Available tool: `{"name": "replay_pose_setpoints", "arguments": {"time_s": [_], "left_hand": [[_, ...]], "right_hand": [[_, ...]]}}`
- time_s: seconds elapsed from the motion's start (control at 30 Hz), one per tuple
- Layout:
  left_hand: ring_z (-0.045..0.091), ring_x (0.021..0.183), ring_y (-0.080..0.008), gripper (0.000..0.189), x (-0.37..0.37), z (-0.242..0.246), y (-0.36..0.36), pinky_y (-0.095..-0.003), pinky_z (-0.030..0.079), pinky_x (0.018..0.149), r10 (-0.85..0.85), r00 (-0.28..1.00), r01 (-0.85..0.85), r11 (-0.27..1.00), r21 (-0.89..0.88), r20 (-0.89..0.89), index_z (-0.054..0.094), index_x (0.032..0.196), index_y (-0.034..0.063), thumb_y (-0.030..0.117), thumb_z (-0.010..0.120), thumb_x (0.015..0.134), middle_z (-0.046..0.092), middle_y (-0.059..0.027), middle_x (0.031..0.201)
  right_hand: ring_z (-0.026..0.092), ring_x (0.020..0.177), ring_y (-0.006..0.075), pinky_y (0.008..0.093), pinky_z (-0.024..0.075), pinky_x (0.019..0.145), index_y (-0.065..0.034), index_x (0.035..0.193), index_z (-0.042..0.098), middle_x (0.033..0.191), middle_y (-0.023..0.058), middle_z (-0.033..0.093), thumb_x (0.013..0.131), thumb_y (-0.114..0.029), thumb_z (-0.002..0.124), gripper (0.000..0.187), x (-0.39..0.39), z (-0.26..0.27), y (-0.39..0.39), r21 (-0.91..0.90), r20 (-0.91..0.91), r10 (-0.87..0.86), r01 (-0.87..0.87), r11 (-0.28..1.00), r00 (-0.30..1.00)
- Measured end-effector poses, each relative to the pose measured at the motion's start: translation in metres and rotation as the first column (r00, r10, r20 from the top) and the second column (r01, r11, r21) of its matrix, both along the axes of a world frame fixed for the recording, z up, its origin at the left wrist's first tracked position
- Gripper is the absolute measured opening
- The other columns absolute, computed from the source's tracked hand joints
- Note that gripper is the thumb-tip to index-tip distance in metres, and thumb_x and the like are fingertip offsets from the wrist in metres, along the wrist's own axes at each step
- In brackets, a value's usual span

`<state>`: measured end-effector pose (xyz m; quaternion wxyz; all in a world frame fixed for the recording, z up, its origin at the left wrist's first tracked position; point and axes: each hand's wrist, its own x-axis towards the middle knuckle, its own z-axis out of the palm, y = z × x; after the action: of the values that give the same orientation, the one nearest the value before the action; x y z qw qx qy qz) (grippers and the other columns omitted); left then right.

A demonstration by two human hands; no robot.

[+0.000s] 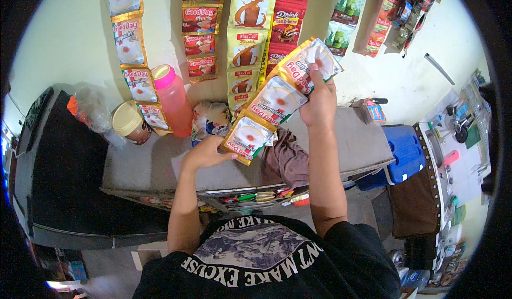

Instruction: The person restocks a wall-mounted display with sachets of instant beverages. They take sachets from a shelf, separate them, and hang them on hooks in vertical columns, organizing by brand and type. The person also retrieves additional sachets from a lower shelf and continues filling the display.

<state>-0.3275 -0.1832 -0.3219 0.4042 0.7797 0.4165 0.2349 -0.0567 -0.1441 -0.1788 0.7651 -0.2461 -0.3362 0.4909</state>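
A strip of Good Day cappuccino sachets [280,99] slants upward to the right between my hands, above the grey counter [240,181]. My left hand [208,153] pinches its lower end, and my right hand [320,97] grips the upper end with the thumb on the top sachet. Behind it, sachet strips hang on the wall: Good Day cappuccino [130,43], Good Day in red [200,47], MaxTea Tarikk [248,11] and red Drink Beng-Beng [287,25]. A brown cloth [286,159] lies on the counter beneath the held strip.
On the counter stand a pink-lidded bottle [174,103], a cream-lidded jar [132,123] and plastic bags [211,119]. A small box [372,113] sits at the right end. Beyond are a blue cooler box [404,153] and a sink [434,147]. Matcha sachets [346,9] hang upper right.
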Motion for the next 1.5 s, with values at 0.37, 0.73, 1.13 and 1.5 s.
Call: {"name": "replay_pose_setpoints", "arguments": {"time_s": [0.37, 0.73, 1.13, 1.5], "left_hand": [[0.06, 0.077, -0.0104, 0.029, 0.015, 0.035, 0.01, -0.0303, 0.049, 0.074, 0.371, 0.848, -0.428, 0.9, 0.077, 0.378, 0.066, 0.104, -0.0044, 0.024, 0.062, 0.1, 0.069, -0.0064, 0.085], [0.054, 0.057, -0.028, 0.039, 0.012, 0.131, 0.019, -0.0402, 0.045, 0.059, 0.272, 0.962, -0.249, 0.818, 0.518, 0.033, 0.065, 0.081, -0.003, 0.035, 0.074, 0.088, 0.059, -0.0177, 0.065], [0.055, 0.103, -0.027, 0.023, 0.077, 0.171, 0.013, -0.045, 0.04, 0.097, 0.007, 0.999, 0.03, 0.411, 0.911, -0.036, 0.074, 0.077, 0.0103, 0.033, 0.079, 0.077, 0.064, -0.0033, 0.085], [0.049, 0.123, -0.02, 0.045, 0.102, 0.044, -0.013, -0.0349, 0.041, 0.104, 0.296, 0.347, -0.46, 0.881, -0.114, 0.89, 0.053, 0.133, -0.0004, 0.018, 0.07, 0.096, 0.057, -0.0092, 0.127]], "right_hand": [[0.069, 0.1, 0.0228, 0.0408, 0.059, 0.087, 0.0007, 0.135, 0.05, 0.115, 0.0114, 0.066, 0.103, -0.012, 0.056, 0.035, 0.015, -0.03, 0.005, -0.117, -0.032, 0.047, -0.051, 0.992, 0.998], [0.071, 0.088, 0.0343, 0.0429, 0.0544, 0.083, 0.0031, 0.104, 0.069, 0.092, 0.0221, 0.072, 0.093, -0.034, 0.068, 0.039, 0.052, -0.039, -0.006, -0.581, 0.674, 0.585, 0.167, 0.797, -0.451], [0.069, 0.091, 0.0155, 0.031, 0.0557, 0.083, 0.0009, 0.105, 0.069, 0.095, 0.0102, 0.074, 0.083, 0.003, 0.071, 0.023, 0.0, -0.009, -0.034, -0.063, 0.942, 0.193, -0.421, 0.905, 0.274], [0.065, 0.091, 0.0097, 0.0274, 0.0542, 0.08, 0.0042, 0.117, 0.066, 0.099, 0.0062, 0.072, 0.093, 0.0, 0.067, 0.025, -0.01, -0.055, -0.038, 0.121, 0.848, 0.051, -0.286, 0.951, 0.527]]}}
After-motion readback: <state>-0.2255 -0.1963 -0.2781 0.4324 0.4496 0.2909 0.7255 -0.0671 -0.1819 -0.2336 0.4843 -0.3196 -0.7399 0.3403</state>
